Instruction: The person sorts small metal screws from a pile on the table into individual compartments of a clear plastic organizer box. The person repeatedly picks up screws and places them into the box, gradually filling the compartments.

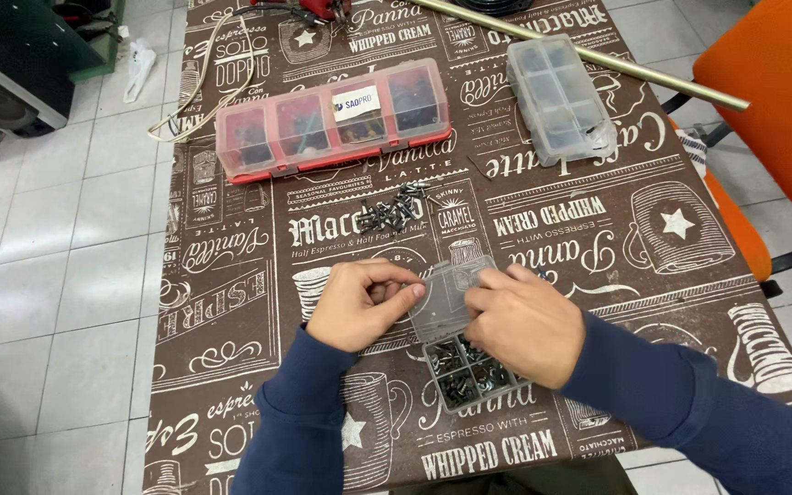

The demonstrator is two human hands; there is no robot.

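Holding: both hands grip a small clear box [462,344] at lower centre of the frame, near the front edge of the surface [231,302].
Small clear box: its lid stands open and its compartments hold dark screws.
Right hand [524,323]: fingers curled down over the box's lid and right side, touching it.
Left hand [364,302]: fingers bent narrow, thumb and fingertips pinching the left edge of the lid.
Loose screws [394,213]: a small dark heap lying just above the hands, apart from the box, at mid frame.
Red case [332,119]: long, with a clear lid shut, lying across the upper middle.
Clear organizer [559,97]: shut, upper right, beside the red case.
Metal rod [588,57]: lies slanted across the top right, past the organizer.
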